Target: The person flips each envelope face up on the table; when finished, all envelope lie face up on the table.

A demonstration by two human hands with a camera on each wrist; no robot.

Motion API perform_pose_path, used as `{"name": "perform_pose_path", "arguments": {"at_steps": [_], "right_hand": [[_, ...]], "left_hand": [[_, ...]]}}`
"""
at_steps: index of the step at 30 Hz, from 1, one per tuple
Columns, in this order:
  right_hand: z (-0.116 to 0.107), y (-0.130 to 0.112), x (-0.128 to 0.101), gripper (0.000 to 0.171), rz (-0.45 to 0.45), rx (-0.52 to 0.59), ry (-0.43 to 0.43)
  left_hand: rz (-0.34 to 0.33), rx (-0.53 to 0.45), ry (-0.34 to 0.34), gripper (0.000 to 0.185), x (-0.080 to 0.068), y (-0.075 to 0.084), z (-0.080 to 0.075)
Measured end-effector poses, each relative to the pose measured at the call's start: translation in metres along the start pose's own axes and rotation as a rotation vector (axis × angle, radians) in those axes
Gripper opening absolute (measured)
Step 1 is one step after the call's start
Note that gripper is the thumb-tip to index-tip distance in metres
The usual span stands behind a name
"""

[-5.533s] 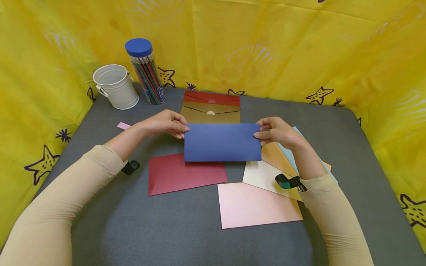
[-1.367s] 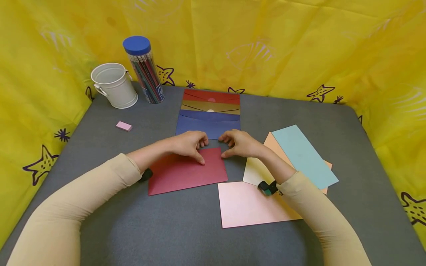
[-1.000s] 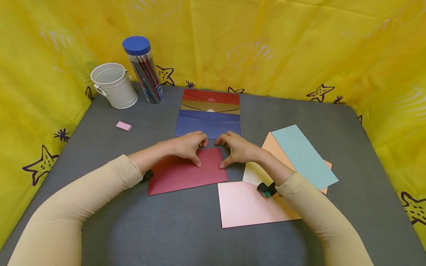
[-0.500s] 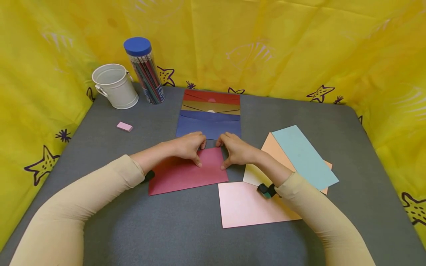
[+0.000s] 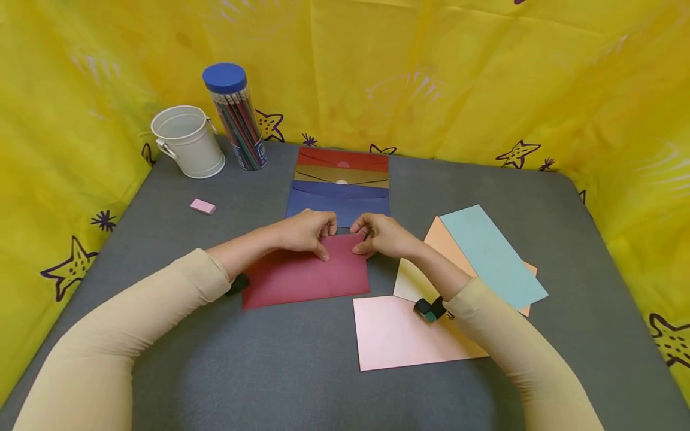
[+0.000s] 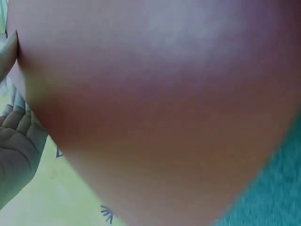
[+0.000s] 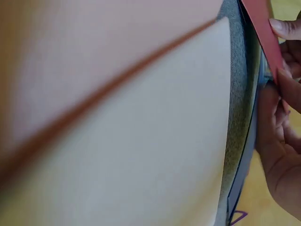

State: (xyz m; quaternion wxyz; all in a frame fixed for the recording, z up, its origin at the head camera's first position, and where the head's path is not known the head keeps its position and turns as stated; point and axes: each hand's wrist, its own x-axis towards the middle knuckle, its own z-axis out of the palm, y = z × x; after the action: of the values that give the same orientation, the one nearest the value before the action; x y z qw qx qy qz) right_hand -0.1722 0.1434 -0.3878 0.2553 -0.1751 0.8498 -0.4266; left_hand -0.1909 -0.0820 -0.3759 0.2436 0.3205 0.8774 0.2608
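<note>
A crimson envelope (image 5: 307, 276) lies at a slant in front of me, its far edge raised a little. My left hand (image 5: 302, 230) grips that edge, thumb on the near face and curled fingers beyond it. At the far right corner, my right hand (image 5: 387, 237) pinches the same envelope between thumb and fingers; the right wrist view shows the thumb pressed on its red face (image 7: 264, 35). Just beyond both hands is a blue envelope (image 5: 336, 206), overlapping a gold envelope (image 5: 318, 173) and a red envelope (image 5: 323, 157) in a stepped column.
Right of my hands lie a pink envelope (image 5: 404, 335), a cream one (image 5: 412, 278), an orange one (image 5: 447, 245) and a light-blue one (image 5: 493, 254), overlapping. At back left stand a white bucket (image 5: 196, 149) and a pencil tub (image 5: 239, 129), with a pink eraser (image 5: 202, 206) nearer.
The blue envelope, earlier held up in both hands, now lies below the gold one. My hands have come to the crimson envelope, and its far edge has just risen.
</note>
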Motion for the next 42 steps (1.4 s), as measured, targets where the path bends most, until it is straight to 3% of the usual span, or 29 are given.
{"name": "perform_pose_path", "arguments": {"at_steps": [3, 10, 23, 35, 42], "right_hand": [[-0.005, 0.003, -0.002, 0.026, 0.034, 0.152, 0.000], [-0.022, 0.011, -0.007, 0.025, 0.060, 0.305, 0.074], [-0.068, 0.028, -0.031, 0.028, 0.121, 0.343, 0.246], [-0.080, 0.032, -0.046, 0.024, 0.155, 0.432, 0.346], [-0.081, 0.022, -0.051, 0.020, 0.153, 0.506, 0.489]], "left_hand": [[-0.015, -0.062, 0.008, 0.037, -0.002, -0.003, -0.008], [-0.086, -0.097, 0.062, 0.031, -0.010, -0.015, -0.033], [-0.167, -0.166, 0.221, 0.027, -0.017, -0.040, -0.049], [-0.160, -0.439, 0.245, 0.021, -0.015, -0.056, -0.045], [-0.129, -0.591, 0.301, 0.020, -0.016, -0.057, -0.047]]}}
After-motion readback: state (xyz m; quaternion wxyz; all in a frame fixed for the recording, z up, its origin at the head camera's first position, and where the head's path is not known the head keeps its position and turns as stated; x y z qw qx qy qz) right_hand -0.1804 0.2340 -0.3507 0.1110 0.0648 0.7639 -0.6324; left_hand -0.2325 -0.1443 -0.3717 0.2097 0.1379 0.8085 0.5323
